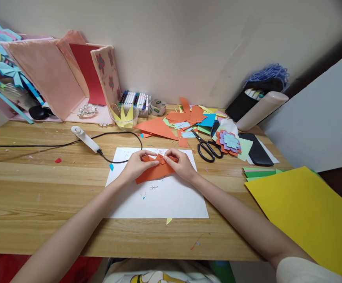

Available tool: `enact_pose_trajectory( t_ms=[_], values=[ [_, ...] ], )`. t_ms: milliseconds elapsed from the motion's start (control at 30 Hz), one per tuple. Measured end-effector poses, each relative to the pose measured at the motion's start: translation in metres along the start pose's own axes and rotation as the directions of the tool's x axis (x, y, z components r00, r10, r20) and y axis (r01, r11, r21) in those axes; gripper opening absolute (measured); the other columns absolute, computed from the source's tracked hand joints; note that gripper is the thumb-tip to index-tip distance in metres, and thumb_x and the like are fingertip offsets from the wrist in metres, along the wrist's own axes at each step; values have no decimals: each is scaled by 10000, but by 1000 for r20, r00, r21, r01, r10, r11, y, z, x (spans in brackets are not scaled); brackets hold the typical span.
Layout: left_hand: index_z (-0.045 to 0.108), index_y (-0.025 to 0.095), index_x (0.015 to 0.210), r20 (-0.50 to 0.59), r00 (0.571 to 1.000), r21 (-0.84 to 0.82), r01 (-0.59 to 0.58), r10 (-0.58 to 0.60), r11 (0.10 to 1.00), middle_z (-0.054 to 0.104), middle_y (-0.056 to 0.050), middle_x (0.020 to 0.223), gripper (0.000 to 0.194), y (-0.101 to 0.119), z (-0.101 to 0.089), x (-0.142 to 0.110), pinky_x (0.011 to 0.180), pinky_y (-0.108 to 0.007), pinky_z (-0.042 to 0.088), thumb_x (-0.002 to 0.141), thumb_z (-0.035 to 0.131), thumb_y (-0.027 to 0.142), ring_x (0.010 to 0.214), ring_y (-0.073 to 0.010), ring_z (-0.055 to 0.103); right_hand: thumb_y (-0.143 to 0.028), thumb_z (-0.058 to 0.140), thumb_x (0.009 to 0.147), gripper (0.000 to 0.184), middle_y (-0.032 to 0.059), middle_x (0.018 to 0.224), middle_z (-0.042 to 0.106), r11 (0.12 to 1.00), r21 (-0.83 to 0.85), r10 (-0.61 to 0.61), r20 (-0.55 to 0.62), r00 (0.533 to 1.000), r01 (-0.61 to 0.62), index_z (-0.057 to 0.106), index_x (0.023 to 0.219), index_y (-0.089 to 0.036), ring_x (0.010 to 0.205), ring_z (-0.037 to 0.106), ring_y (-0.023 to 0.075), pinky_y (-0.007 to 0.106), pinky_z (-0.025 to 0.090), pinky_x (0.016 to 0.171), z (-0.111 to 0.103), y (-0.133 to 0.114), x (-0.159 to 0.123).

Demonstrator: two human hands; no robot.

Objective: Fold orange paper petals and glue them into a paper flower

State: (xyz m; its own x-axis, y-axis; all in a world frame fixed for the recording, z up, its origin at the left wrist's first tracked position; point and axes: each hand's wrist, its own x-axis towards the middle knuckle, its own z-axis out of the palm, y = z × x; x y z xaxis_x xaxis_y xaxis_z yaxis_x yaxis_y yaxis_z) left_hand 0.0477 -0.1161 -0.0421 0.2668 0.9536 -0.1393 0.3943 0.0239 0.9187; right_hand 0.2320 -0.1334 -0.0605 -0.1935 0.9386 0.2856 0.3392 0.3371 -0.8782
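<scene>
Both hands grip one orange paper piece [154, 173] over the middle of the desk. My left hand [137, 165] has its thumb and fingers closed on the paper's left part. From the other side, my right hand [180, 164] pinches it near the centre and right. Folds show between the two thumbs, and the lower part hangs flat toward me. Some of the paper is hidden behind the fingers. Beneath lies a white sheet [176, 202] with small marks and scraps on it.
Black-handled scissors [207, 147] lie right of the sheet, beside a layered paper flower [229, 141] and a dark phone [255, 149]. Coloured scraps [188, 116] pile up behind. A corded white tool [85, 138] rests at left. Yellow paper sheets [303, 212] overhang the right.
</scene>
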Motion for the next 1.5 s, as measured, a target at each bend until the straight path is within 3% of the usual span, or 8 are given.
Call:
enact_pose_trajectory(
  t_ms=[267,433,600,767,900,967,1267,1500],
  values=[
    [644,160,938,-22,999,0,-44,44,999,638,-7,658,422,3,5,-4,545,-233,381,596,704,401,585,-131,530,-285,569,797,111,38,806,648,999,11,-33,78,996,32,612,783,-183,762,594,164,299,460,716,3,2,0],
    [648,121,746,-20,1000,-67,9,-11,998,632,-37,662,320,-3,3,-1,536,-241,382,627,670,417,605,-149,553,-320,568,800,149,29,771,638,1000,-8,11,15,1000,-11,607,756,-184,728,582,157,293,461,697,2,4,0],
    [627,137,650,17,1000,-103,0,2,995,641,-31,649,282,-1,5,-3,540,-235,376,618,679,412,600,-143,551,-307,585,793,130,39,836,656,1000,24,0,70,998,-2,632,813,-187,789,601,165,288,469,715,2,3,1],
    [650,136,659,74,997,-112,18,-10,993,647,-31,666,351,2,2,-3,555,-241,377,649,639,487,610,-146,544,-316,574,798,145,40,790,648,999,44,12,62,998,-15,625,773,-182,752,596,166,291,471,696,3,7,1],
    [658,126,650,118,988,-189,121,-100,975,627,-41,616,491,3,-7,-2,540,-252,365,737,498,582,573,-148,529,-316,592,778,150,30,748,640,996,50,78,31,997,-79,617,739,-174,691,577,152,275,454,644,1,10,3],
    [664,128,650,154,982,-231,143,-109,962,624,-39,603,480,2,-11,-1,552,-253,370,733,518,577,571,-146,531,-313,596,771,150,31,747,640,993,63,102,41,994,-105,618,734,-169,687,574,150,271,449,641,1,10,4],
    [722,139,833,260,959,-263,186,-116,947,700,-102,883,414,-3,-14,0,703,-291,426,641,669,503,805,-217,600,-307,605,759,146,31,751,653,990,78,112,83,990,-118,635,730,-167,695,582,147,263,443,651,1,4,4],
    [685,152,613,240,958,-201,206,-155,958,620,-29,543,435,-1,-18,0,590,-280,415,661,603,577,579,-168,563,-294,596,766,133,31,761,653,989,88,106,95,990,-115,631,739,-169,698,580,143,261,439,651,1,5,3]
  ],
)
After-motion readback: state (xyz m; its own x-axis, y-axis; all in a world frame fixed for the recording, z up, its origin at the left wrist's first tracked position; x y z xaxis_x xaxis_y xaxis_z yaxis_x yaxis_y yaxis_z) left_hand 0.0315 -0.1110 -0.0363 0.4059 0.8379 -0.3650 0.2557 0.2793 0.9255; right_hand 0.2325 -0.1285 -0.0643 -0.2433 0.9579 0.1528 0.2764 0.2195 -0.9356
